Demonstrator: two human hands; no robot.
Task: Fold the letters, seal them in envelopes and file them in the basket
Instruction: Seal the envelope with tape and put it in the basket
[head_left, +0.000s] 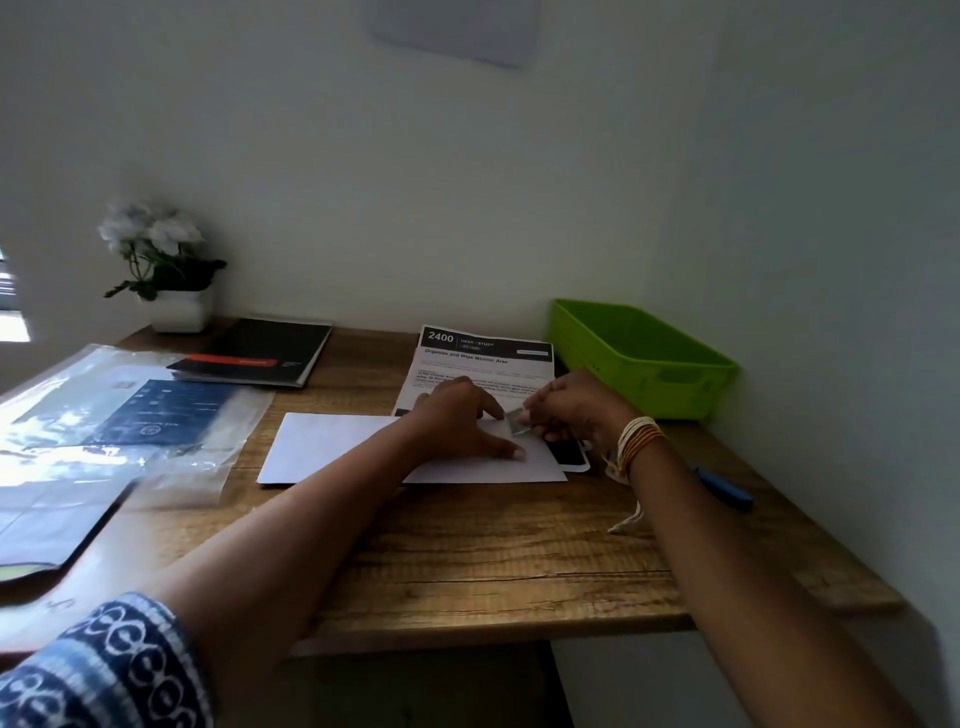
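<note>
Wooden worktop (467, 561) across centre and lower frame, against a white wall.

White envelope (337, 447) flat at mid-frame, long edge roughly parallel to the worktop front. Left hand (462, 421) pressed palm-down on its right half, fingers (511, 454) spread apart, thumb tip near the envelope's right end. Nothing gripped, just pinning.

Right hand (576, 410) just right of the left, fingers pinched together on a small grey strip (517, 414) at the envelope's upper right edge. What the strip is: cannot tell, too blurred. Thread bracelets (636, 441) on the right wrist, loose ends hanging.

Printed sheet (485, 364) headed "2400" behind the hands, partly under them. Dark flat item with a white border (569, 452) poking out beside the envelope's right end.

Green basket (644, 358) at right of frame by the wall, well apart from the envelope; contents not visible from this angle.

Blue pen (724, 488) on the worktop right of the right forearm. Black notebook (260, 353) and potted white flowers (161, 265) upper left. Clear plastic sleeves with dark blue prints (130, 415) at left edge.
</note>
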